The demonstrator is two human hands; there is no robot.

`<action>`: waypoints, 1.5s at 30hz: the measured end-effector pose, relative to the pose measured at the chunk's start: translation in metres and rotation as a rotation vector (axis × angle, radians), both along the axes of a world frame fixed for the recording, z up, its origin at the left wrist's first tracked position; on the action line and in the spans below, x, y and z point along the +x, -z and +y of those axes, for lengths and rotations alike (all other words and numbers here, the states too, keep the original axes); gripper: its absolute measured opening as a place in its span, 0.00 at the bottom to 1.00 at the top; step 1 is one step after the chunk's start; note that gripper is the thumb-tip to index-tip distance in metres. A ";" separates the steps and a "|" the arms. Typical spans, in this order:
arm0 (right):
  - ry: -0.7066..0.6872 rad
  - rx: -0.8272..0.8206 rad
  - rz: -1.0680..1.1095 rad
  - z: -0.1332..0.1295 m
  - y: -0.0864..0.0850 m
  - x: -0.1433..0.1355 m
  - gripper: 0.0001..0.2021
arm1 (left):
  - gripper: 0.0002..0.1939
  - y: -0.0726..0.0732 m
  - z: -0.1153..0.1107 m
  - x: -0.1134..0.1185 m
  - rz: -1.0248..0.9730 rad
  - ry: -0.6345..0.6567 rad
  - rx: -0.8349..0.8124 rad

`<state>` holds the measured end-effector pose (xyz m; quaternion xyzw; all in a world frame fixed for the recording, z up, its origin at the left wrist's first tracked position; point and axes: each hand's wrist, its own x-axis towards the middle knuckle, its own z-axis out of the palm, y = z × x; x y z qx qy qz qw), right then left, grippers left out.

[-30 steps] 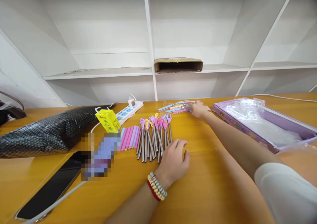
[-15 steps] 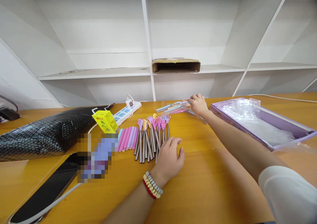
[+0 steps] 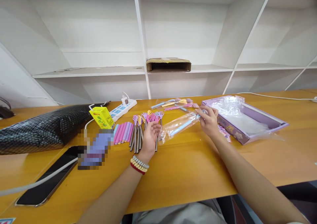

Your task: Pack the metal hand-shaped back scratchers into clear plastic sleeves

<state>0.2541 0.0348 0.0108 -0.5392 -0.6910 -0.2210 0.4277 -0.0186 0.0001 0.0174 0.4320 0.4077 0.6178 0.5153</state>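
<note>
My right hand [image 3: 208,120] pinches one end of a clear plastic sleeve with a light-blue-handled back scratcher [image 3: 182,127] inside. The sleeve slants down to the left above the table. Close to its far end, my left hand [image 3: 150,138] is open with loosely bent fingers and holds nothing I can see. It partly covers a row of metal back scratchers [image 3: 135,138] with pink, purple and yellow claw heads. Beside them lie several pink, purple and blue tubes [image 3: 123,133]. More bagged back scratchers [image 3: 173,104] lie farther back.
On the right sits an open purple box [image 3: 257,118] with clear plastic in it. A yellow drink carton [image 3: 101,117], a white power strip [image 3: 123,109], a phone [image 3: 49,177] and a black wrapped package [image 3: 49,128] stand or lie leftward. A cardboard box [image 3: 168,65] rests on the shelf.
My right hand has lifted a bagged back scratcher from the pile at the back and brought it nearer. My left hand has moved left and turned its palm toward it. The view has shifted slightly.
</note>
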 end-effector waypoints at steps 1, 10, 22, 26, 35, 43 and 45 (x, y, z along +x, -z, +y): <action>-0.022 -0.011 -0.003 -0.002 0.004 -0.002 0.18 | 0.23 -0.001 0.001 -0.001 -0.052 0.122 -0.057; -0.335 -0.142 -0.125 -0.010 0.017 -0.030 0.20 | 0.15 -0.019 -0.016 0.004 0.438 0.773 -0.229; -0.422 -0.173 0.012 -0.031 -0.001 -0.049 0.22 | 0.16 0.000 -0.008 0.015 0.165 0.293 -0.035; -0.675 -0.312 -0.043 -0.040 -0.002 -0.059 0.08 | 0.18 0.008 -0.001 0.014 0.131 0.061 0.054; -0.769 -0.450 -0.019 -0.038 0.010 -0.070 0.08 | 0.17 0.006 -0.002 0.019 0.085 0.043 0.081; -0.646 -0.502 0.086 -0.033 0.018 -0.070 0.12 | 0.17 0.014 -0.005 0.023 0.023 0.190 0.096; -0.655 -0.516 0.096 -0.033 0.019 -0.070 0.11 | 0.17 0.014 -0.007 0.024 0.072 0.210 0.133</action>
